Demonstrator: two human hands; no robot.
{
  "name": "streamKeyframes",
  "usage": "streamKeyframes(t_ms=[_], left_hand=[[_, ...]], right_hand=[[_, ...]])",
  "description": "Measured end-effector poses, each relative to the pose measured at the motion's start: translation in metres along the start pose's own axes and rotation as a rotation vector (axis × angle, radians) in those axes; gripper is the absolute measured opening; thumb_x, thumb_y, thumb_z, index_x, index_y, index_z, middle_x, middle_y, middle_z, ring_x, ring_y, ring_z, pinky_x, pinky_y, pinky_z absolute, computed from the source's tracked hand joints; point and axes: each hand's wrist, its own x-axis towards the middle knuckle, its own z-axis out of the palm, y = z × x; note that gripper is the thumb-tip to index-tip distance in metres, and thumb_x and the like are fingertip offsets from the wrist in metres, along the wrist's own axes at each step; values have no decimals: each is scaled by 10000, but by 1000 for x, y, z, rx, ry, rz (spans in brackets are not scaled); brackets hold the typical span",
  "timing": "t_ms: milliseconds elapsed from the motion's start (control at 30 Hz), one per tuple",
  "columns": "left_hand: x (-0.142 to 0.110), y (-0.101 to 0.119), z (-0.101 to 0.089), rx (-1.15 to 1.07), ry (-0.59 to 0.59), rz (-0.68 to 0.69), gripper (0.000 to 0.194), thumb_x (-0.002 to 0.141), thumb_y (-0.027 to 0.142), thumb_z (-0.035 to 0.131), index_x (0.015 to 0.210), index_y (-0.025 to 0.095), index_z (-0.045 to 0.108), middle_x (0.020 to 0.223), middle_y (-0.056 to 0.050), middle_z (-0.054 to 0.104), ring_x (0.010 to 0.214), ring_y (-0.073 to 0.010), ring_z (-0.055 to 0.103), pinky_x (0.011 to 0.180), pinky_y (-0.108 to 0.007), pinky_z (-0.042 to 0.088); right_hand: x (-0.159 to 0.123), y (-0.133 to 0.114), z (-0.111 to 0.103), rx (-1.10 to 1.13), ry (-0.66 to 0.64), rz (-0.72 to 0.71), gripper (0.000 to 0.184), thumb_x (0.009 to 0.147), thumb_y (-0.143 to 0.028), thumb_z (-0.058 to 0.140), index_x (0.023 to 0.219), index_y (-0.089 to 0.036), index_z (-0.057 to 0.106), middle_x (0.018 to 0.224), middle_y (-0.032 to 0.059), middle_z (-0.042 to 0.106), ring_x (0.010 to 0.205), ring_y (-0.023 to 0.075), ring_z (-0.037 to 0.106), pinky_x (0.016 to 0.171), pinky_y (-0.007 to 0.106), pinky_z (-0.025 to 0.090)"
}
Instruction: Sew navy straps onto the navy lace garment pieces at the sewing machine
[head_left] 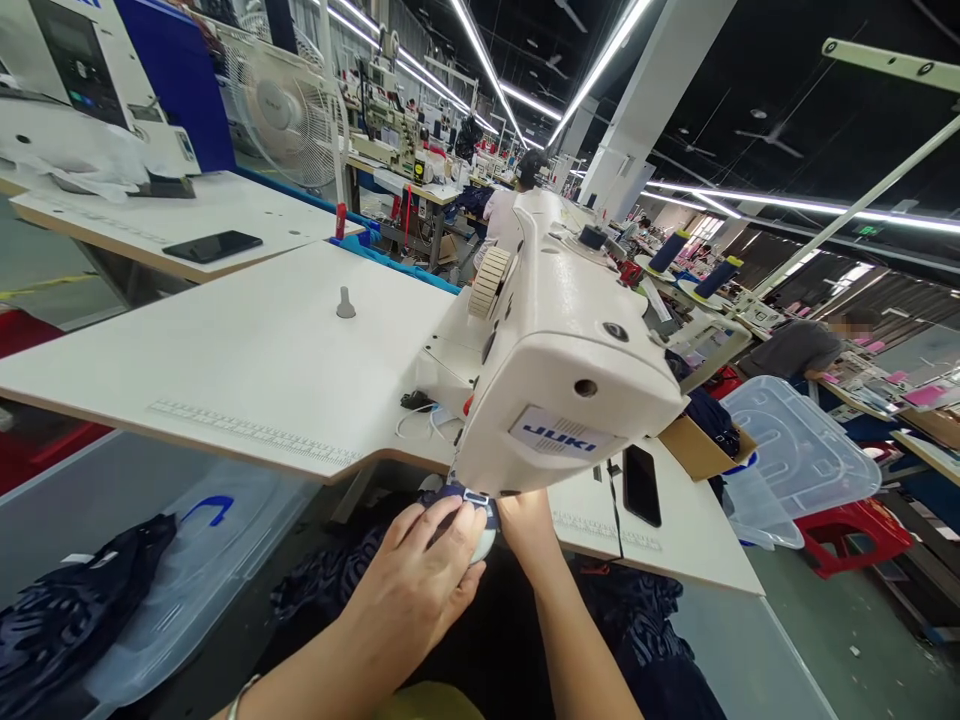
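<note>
A white JUKI sewing machine (562,400) stands directly in front of me, its head hiding the needle area. My left hand (431,565) is closed, with its thumb and fingers pressed on a small navy fabric piece (491,512) at the machine's near end. The piece shows a small light rectangular detail on top and a pale rounded part below. On the other side of the piece is my right hand (526,525), close beside it. Its fingers are hidden behind the machine head and the fabric, so their grip does not show.
A white worktable (300,330) with a printed ruler extends left, bearing a grey peg (345,303). One phone (642,486) lies right of the machine. Patterned navy garments (97,600) fill a plastic bin at lower left. A clear lid (799,440) leans at right.
</note>
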Motion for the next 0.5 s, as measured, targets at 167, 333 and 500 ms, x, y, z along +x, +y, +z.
streamKeyframes(t_ms=[167, 333, 500], left_hand=[[-3, -2, 5, 6, 0, 56, 368, 918, 206, 473, 1282, 198, 530, 1184, -33, 658, 1135, -203, 544, 982, -354, 363], [-43, -17, 37, -221, 17, -187, 647, 862, 207, 601, 1420, 327, 296, 1329, -55, 514, 1259, -216, 469, 1067, -412, 373], [-105, -33, 83, -218, 6, -551, 722, 886, 260, 553, 1458, 155, 126, 1353, -212, 388, 1267, -308, 451, 942, -508, 490]], right_hand=[[-1, 4, -1, 9, 25, 61, 171, 777, -175, 499, 813, -201, 664, 836, 62, 690, 814, 218, 592, 774, 337, 473], [-9, -1, 3, 101, 131, 210, 88, 792, -213, 518, 799, -190, 603, 842, 47, 646, 821, 197, 564, 763, 310, 457], [-60, -32, -8, 385, 212, 460, 179, 913, -381, 498, 848, -220, 544, 641, -44, 506, 541, 121, 473, 500, 230, 398]])
